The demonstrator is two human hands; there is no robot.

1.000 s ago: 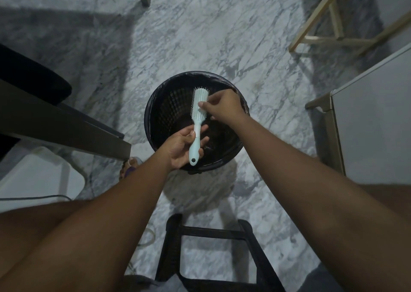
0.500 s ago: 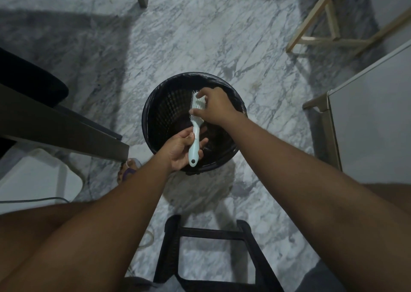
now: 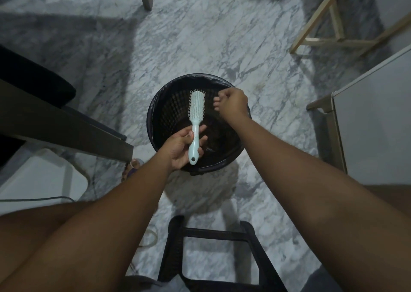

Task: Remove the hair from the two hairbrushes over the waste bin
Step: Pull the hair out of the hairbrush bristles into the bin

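Gripping the pale hairbrush [image 3: 196,111] by its handle, my left hand [image 3: 181,147] holds it bristles toward the camera, head pointing away, directly above the open mouth of the black waste bin [image 3: 155,122]. I judge that placement deliberate: whatever comes loose should drop inside the bin rather than onto the floor.

My right hand [image 3: 232,104] hangs just beside the brush head, apart from it, over the far right of the bin. Its fingers are curled and bunched with the fingertips together. Whether they pinch strands of hair I cannot tell, as anything that fine is lost in the dim light. The pose suits a pull clear of the bristles, with a drop into the bin as the likely next move.

The brush looks largely free of hair from here. The bin, with a liner folded over its rim, shows a dark mass at the bottom that I cannot identify.

Only one hairbrush is in view, so the second is somewhere out of frame.

Around the bin lies grey-veined marble floor [image 3: 200,42]. A black stool [image 3: 213,232] stands between the knees, a dark desk [image 3: 66,122] juts in from the left with a sandalled foot [image 3: 133,167] below its corner, and a white cabinet [image 3: 373,125] and a wooden frame [image 3: 315,18] close off the right.
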